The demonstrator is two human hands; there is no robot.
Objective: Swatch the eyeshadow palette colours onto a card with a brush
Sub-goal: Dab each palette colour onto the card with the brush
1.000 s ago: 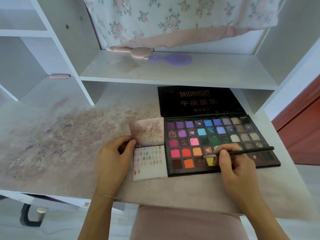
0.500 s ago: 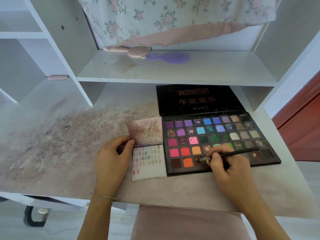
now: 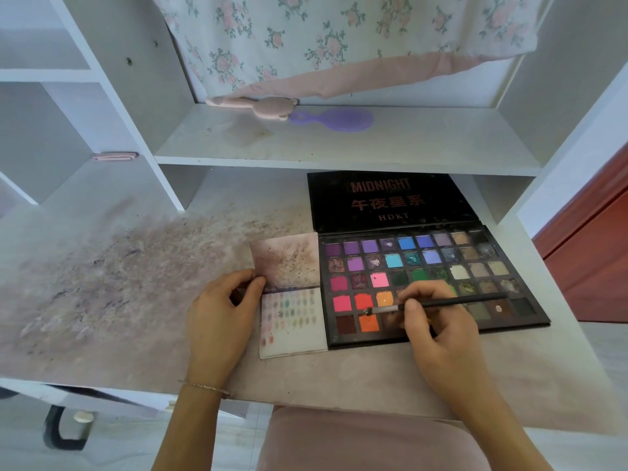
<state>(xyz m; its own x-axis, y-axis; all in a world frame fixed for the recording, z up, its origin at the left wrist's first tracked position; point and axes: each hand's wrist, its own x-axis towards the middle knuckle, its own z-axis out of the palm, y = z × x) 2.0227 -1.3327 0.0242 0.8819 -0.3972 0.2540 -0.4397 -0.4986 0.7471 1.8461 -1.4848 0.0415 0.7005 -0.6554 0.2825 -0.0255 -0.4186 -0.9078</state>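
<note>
An open black eyeshadow palette [image 3: 482, 263] with many coloured pans lies on the desk, its lid flat behind it. Left of it lies a white card [image 3: 295, 338] with rows of small colour swatches. My left hand [image 3: 221, 314] rests on the card's left edge, thumb and fingers pinching it. My right hand [image 3: 435, 328] holds a thin black brush [image 3: 452, 303] level over the palette's lower rows. The brush tip points left, just above the orange pan in the bottom row.
The desk top [image 3: 119, 283] is stained with powder smudges on the left. A stained paper [image 3: 289, 261] sits behind the card. On the shelf [image 3: 407, 144] above lie a pink comb and a purple brush. A pink stool is below the desk edge.
My right hand and the brush have slid left along the palette's lower rows, from around the yellow pan toward the orange pan. My left hand stays on the card.
</note>
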